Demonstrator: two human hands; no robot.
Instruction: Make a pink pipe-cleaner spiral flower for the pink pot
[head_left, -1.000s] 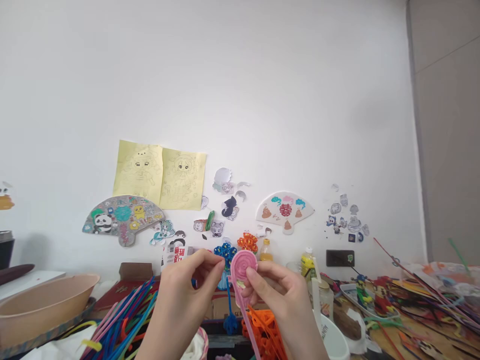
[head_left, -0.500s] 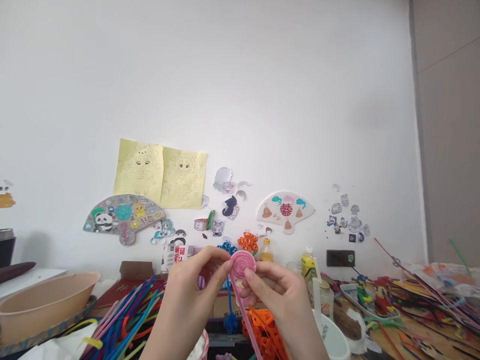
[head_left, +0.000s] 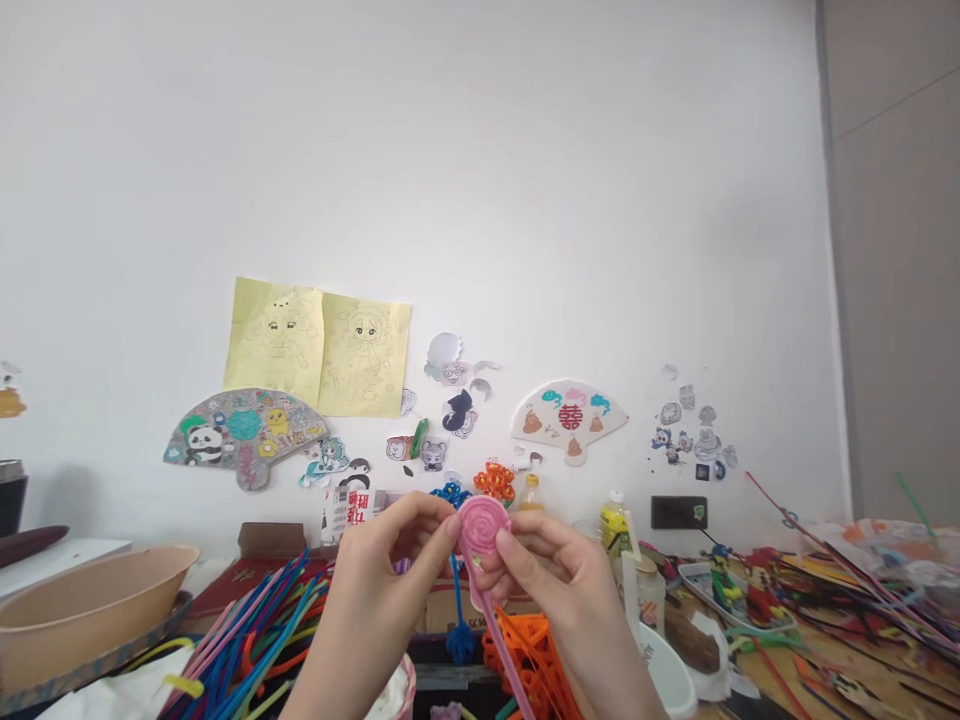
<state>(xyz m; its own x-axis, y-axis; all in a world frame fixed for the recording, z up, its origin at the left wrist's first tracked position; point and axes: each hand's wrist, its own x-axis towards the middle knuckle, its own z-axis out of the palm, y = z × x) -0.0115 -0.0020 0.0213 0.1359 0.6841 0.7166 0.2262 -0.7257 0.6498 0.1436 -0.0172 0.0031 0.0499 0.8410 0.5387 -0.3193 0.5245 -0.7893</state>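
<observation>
A pink pipe cleaner coil point(head_left: 483, 526), wound into a flat spiral, is held up between both hands. From it a long pink pipe cleaner tail point(head_left: 504, 655) runs down past the bottom edge. My left hand point(head_left: 405, 565) pinches the coil's left edge between thumb and fingertips. On the other side, my right hand point(head_left: 547, 565) grips the right edge, its thumb on the front face and its fingers partly behind. Below the hands, an orange pipe cleaner piece point(head_left: 521, 640) and a blue pipe cleaner flower point(head_left: 460, 640) are partly covered.
Loose coloured pipe cleaners point(head_left: 255, 630) lie at the left beside a tan oval basin point(head_left: 97, 610). At the right stand a white cup point(head_left: 671, 680), a yellow-labelled bottle point(head_left: 615, 520) and a tray point(head_left: 772, 615) with small figures. Two decorated fans point(head_left: 570, 415) hang on the wall behind.
The right thumb has shifted slightly right and down, from the coil's face toward its edge. The tail's lower end hangs a little further right. Both hands keep their hold.
</observation>
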